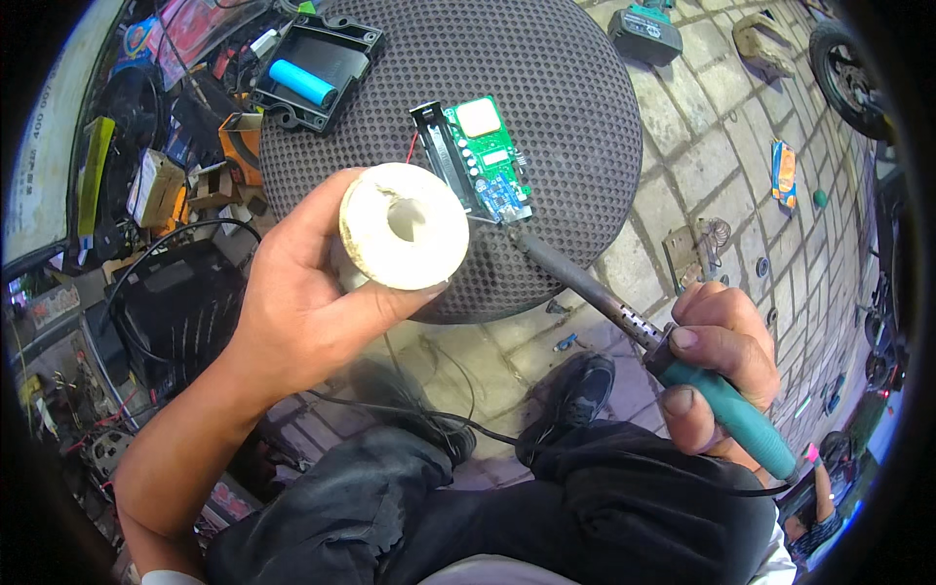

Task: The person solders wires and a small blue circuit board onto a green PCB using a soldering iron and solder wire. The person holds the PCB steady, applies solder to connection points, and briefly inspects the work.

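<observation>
My left hand (302,292) is closed around a white spool (434,249), its round flange and hollow core facing up. My right hand (726,341) grips the green handle of a soldering iron (590,291), which slants toward the upper left. Its tip end is beside the lower edge of a green circuit board (495,156); whether it touches cannot be made out. A small blue board (499,198) sits at that lower end. Along the left side of the green board lies a black battery holder (441,151) with a red wire, its lower part near the spool.
The boards lie on a round, dimpled dark stool seat (565,78). An opened black case (341,49) with a blue battery cell (302,83) rests at its upper left. Beyond the seat are a tool battery (645,37), a wheel (846,83) and cluttered parts at left. A black cable (409,409) crosses below.
</observation>
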